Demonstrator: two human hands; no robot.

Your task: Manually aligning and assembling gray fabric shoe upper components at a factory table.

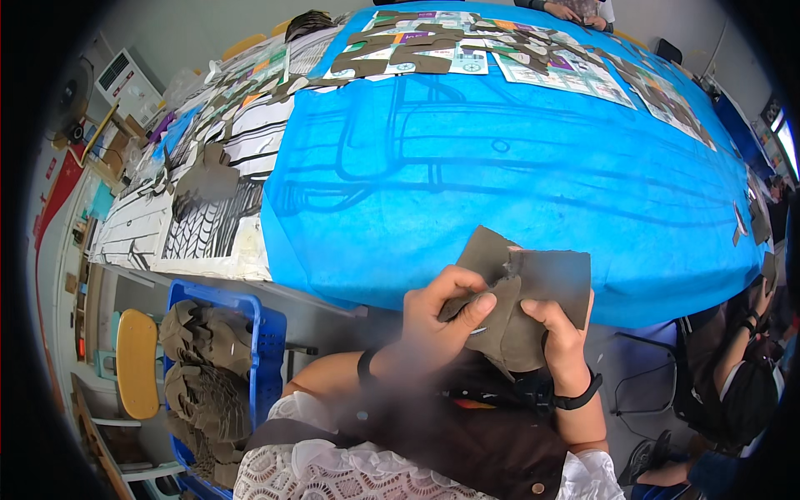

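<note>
Both of my hands hold a grey-brown piece of stiff sheet material (527,327) in front of my chest, by the near edge of the table. It looks folded or made of joined panels, with a seam or fold running down its middle. On its left part, my left hand (446,321) pinches with thumb and bent fingers, and a small pale mark shows beside them. My right hand (562,333) presses its thumb on the front of the right part, with the other fingers mostly hidden behind. Whether it is cloth or leather I cannot tell.
A blue cover (500,175) lies over the table. Printed sheets (567,79) with flat brown pieces are spread along its far side. Left of me stands a blue crate (268,350) of stacked brown pieces (208,392), beside a yellow chair back (137,364). Other people sit at right and far side.
</note>
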